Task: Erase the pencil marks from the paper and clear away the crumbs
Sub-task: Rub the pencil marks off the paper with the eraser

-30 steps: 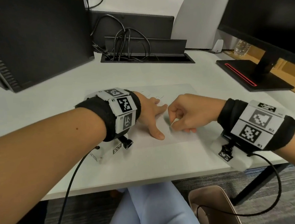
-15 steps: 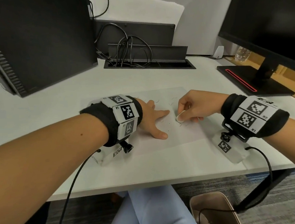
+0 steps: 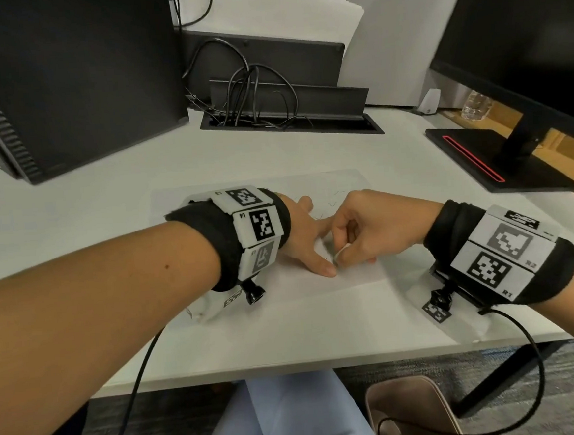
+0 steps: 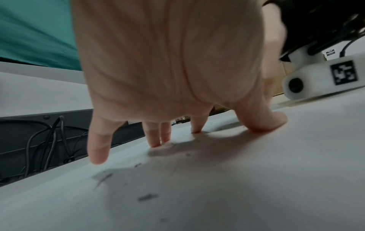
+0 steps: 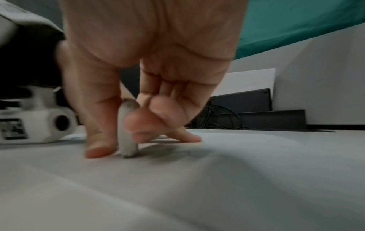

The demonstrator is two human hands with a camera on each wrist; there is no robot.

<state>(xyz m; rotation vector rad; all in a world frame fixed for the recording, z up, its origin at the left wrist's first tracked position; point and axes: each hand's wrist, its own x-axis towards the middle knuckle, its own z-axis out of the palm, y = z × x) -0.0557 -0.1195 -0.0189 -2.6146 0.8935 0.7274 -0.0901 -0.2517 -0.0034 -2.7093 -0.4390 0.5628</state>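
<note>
A white sheet of paper [image 3: 358, 273] lies flat on the white desk, with faint pencil marks [image 3: 334, 198] near its far edge. My left hand [image 3: 309, 239] presses on the paper with spread straight fingers [image 4: 98, 150]. Dark eraser crumbs [image 4: 147, 197] lie on the sheet under the left wrist. My right hand [image 3: 362, 232] pinches a small white eraser [image 3: 339, 252] between thumb and fingers, and the eraser's tip [image 5: 128, 150] touches the paper right beside the left thumb [image 3: 323, 266].
A black computer tower [image 3: 62, 80] stands at the back left. An open cable tray [image 3: 288, 121] with black wires sits behind the paper. A monitor base [image 3: 494, 163] stands at the right. The desk's front edge [image 3: 290, 368] is close to my wrists.
My right hand has rubbed the eraser back toward me and to the left, from the far marks to beside the left thumb. The left hand has stayed pressed on the paper.
</note>
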